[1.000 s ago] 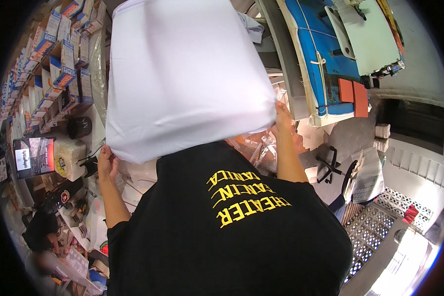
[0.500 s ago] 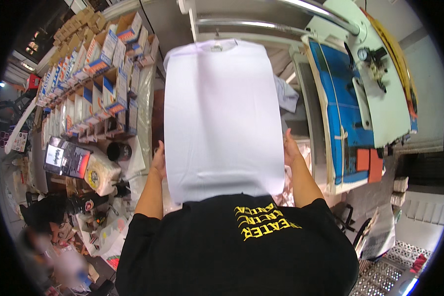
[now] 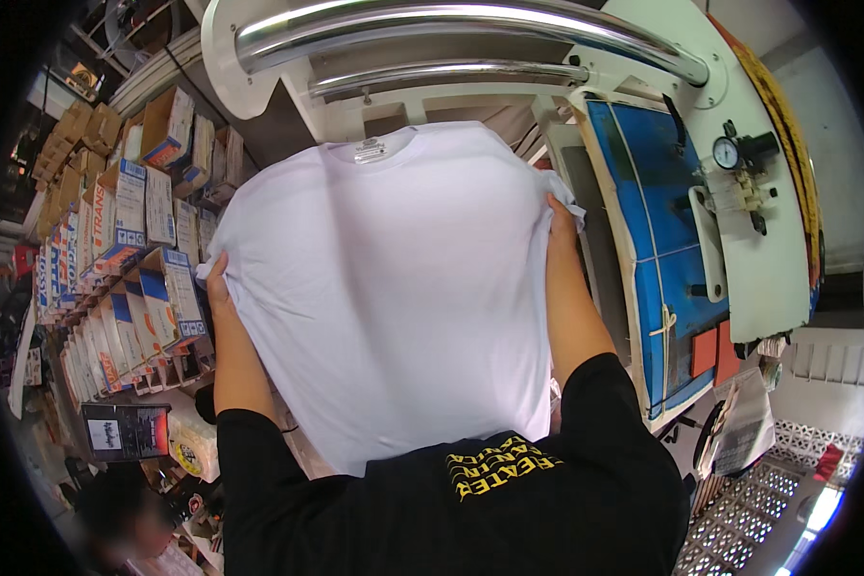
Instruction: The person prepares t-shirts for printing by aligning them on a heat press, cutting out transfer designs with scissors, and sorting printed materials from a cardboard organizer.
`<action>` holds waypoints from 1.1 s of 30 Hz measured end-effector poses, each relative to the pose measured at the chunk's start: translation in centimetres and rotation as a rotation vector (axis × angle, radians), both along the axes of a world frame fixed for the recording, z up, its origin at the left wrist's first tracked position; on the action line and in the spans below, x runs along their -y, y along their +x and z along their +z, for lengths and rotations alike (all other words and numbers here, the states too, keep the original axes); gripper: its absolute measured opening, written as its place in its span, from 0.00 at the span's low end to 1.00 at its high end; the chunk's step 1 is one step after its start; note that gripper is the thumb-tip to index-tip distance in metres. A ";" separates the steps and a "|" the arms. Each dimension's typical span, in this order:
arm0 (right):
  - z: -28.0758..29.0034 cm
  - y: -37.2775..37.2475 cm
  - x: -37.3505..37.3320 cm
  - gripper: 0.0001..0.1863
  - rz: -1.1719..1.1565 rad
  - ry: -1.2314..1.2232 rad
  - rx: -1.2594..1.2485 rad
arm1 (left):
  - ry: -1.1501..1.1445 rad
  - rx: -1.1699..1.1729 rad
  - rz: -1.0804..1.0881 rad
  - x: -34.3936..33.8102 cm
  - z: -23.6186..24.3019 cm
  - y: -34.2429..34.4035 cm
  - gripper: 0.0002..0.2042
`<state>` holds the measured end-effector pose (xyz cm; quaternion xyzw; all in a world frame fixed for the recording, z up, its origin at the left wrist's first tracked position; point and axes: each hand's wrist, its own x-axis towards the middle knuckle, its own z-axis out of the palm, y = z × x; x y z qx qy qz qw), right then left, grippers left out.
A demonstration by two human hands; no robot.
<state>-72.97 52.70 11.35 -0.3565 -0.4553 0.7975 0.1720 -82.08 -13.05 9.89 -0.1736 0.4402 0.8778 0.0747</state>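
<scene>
A plain white T-shirt (image 3: 432, 298) is spread out before me, its collar at the far end and its lower hem close to my body. My left hand (image 3: 219, 284) is closed on the shirt's left sleeve edge, pulling the fabric into creases. On the far right side, my right hand (image 3: 563, 221) grips the bunched right sleeve. The cloth hides part of the fingers of both hands. A small printed label shows inside the neckline. What lies under the shirt is mostly covered.
Large chrome rollers (image 3: 470, 27) of a white machine run across the far side. At right are a blue padded board (image 3: 643, 230) and a pressure gauge (image 3: 727, 152). Cardboard boxes (image 3: 130, 216) line the left. Another person (image 3: 125, 514) is at lower left.
Both hands have moved farther out and away from my body, from the shirt's sides to its sleeves. The shirt is now spread wider, with its sleeves pulled outward. The view has shifted too.
</scene>
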 end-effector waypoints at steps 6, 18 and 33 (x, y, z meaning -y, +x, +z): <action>-5.2 1.0 -4.5 0.24 0.073 0.178 0.121 | -0.369 -0.024 0.106 -0.7 -0.9 -0.1 0.29; 1.0 1.7 0.3 0.26 0.236 1.271 0.600 | -0.982 0.198 -0.023 -6.7 0.1 2.6 0.27; 5.7 30.6 11.2 0.19 0.652 0.104 0.565 | -0.463 0.421 -0.535 -11.1 -1.3 32.9 0.23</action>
